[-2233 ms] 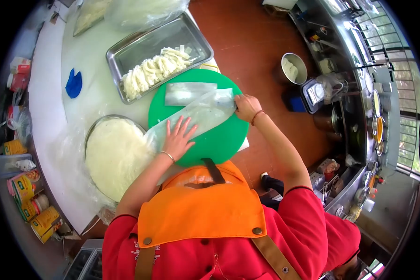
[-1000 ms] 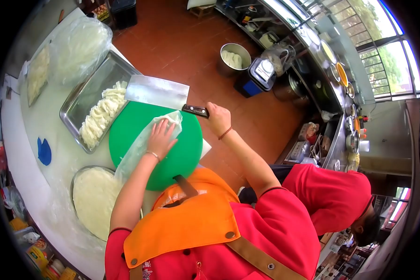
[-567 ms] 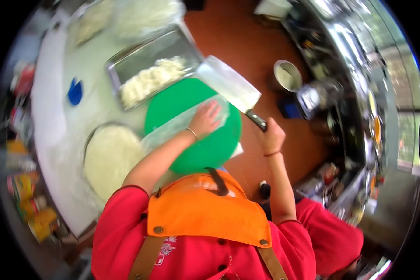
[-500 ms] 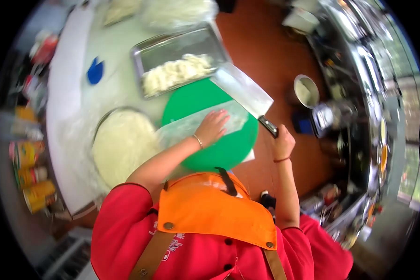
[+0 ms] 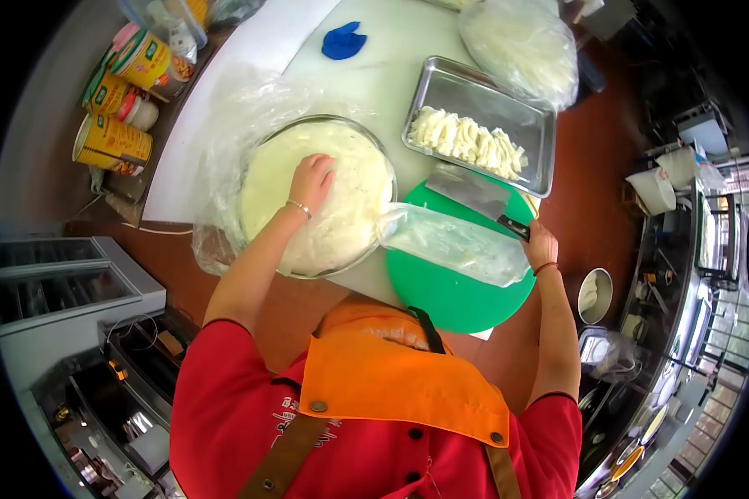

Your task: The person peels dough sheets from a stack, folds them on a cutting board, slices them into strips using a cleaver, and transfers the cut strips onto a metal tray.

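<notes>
My left hand (image 5: 311, 185) is on a round mass of pale dough (image 5: 349, 187) in a wide metal bowl (image 5: 389, 158); its fingers are curled together against the dough's surface, the tips partly hidden. My right hand (image 5: 543, 244) grips the black handle of a broad-bladed cleaver (image 5: 474, 193). The blade lies flat over the far part of a round green cutting board (image 5: 441, 291). Across the board stretches a clear plastic bag (image 5: 458, 241), its left end reaching the bowl's rim.
Behind the board, a metal tray (image 5: 524, 104) holds a row of pale dough strips (image 5: 468, 141). A stuffed plastic bag (image 5: 520, 46) stands beyond it. Loose plastic film (image 5: 225, 158) surrounds the bowl's left side. A blue scraper (image 5: 343, 40) lies farther back; yellow cans (image 5: 112, 143) stand left.
My left hand has left the plastic bag on the board and moved left onto the dough. My right hand keeps hold of the cleaver. The view has turned left.
</notes>
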The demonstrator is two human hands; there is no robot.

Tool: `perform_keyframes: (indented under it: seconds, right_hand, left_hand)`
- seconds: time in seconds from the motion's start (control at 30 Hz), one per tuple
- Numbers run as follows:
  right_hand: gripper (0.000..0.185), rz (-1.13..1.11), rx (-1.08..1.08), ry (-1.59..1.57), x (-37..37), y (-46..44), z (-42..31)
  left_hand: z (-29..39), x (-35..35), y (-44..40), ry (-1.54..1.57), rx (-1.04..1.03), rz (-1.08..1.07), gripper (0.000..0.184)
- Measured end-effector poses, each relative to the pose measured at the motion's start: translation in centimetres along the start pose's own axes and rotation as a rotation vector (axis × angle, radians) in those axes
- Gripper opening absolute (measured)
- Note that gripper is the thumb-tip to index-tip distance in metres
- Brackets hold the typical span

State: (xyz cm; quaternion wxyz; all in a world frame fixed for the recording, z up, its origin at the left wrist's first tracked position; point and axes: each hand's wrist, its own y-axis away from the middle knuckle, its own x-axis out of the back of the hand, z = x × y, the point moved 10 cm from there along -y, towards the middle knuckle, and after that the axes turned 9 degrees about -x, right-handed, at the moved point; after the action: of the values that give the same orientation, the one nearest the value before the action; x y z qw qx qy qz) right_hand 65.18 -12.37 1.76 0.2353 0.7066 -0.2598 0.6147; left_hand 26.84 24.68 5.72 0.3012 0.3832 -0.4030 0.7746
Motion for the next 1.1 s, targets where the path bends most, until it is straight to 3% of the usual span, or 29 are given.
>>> perform_keyframes:
  seconds: [0.23, 0.33, 0.47, 0.77, 1.1]
  right_hand:
    - [0.033, -0.092, -0.051, 0.115, 0.2, -1.2, -1.2]
    - [0.027, 0.000, -0.060, 0.039, 1.5, 0.3, -1.8]
    - [0.019, 0.077, -0.069, 0.035, 3.5, 4.4, -3.3]
    - [0.017, -0.026, -0.094, -0.184, 0.9, 9.5, -7.2]
    - [0.016, -0.055, 0.063, -0.316, 1.8, 7.5, -16.5]
  left_hand:
    - [-8.3, -3.5, -7.2, -0.094, 0.067, -0.110, 0.021]
    - [-11.7, -5.8, -9.5, -0.104, 0.169, -0.373, 0.018]
    - [-13.3, -7.1, -11.2, -0.059, 0.161, -0.467, 0.020]
    - [-13.8, -10.4, -12.5, 0.066, 0.110, -0.751, 0.020]
    - [-6.5, -4.5, -10.5, -0.140, -0.361, -0.438, 0.003]
